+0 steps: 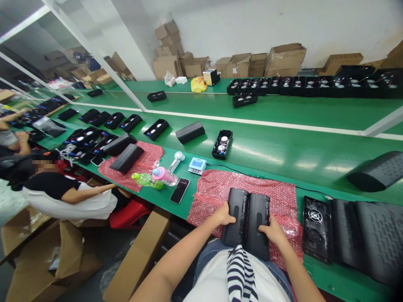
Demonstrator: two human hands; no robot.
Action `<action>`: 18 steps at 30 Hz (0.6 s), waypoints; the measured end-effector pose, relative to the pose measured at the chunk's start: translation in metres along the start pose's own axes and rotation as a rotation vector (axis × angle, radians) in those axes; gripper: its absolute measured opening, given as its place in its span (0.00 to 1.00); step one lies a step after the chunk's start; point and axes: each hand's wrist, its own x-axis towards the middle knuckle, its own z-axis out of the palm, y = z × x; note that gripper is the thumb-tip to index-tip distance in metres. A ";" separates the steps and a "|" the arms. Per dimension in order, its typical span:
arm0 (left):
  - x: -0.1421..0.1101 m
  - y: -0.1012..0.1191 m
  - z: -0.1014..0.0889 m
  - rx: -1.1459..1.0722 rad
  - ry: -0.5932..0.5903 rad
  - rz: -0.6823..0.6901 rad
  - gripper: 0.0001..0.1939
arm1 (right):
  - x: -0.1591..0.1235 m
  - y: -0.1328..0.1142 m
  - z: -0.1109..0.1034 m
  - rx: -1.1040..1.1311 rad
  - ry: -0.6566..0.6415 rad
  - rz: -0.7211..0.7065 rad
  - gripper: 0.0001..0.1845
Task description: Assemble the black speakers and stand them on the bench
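Two long black speaker shells lie side by side in front of me, their ends close to my waist. My left hand (224, 215) is closed on the outer edge of the left speaker shell (233, 226), thumb resting on top. Closed in the same way, my right hand (273, 230) grips the outer edge of the right speaker shell (257, 214). The fingers under both shells are hidden. Beneath them spreads a sheet of pink bubble wrap (217, 184). To the right stand an open speaker half (316, 228) with a round grille and more dark shells (349, 235).
An open speaker case (222, 144) and a patterned shell (190, 132) sit on the green conveyor (270, 138). A phone (180, 191), bottles (165, 175) and a blue-white device (197, 166) are left of the wrap. A co-worker (72, 188) sits at left, near cardboard boxes (138, 256).
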 end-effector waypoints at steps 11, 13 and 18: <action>0.000 0.000 0.003 -0.054 0.017 -0.025 0.29 | -0.002 -0.013 -0.003 0.112 -0.070 -0.018 0.32; 0.001 -0.002 0.004 -0.082 0.012 -0.011 0.29 | -0.001 -0.012 -0.006 0.192 -0.114 -0.004 0.34; 0.004 -0.008 0.009 -0.156 0.009 0.040 0.30 | -0.004 -0.013 -0.005 0.226 -0.137 -0.032 0.38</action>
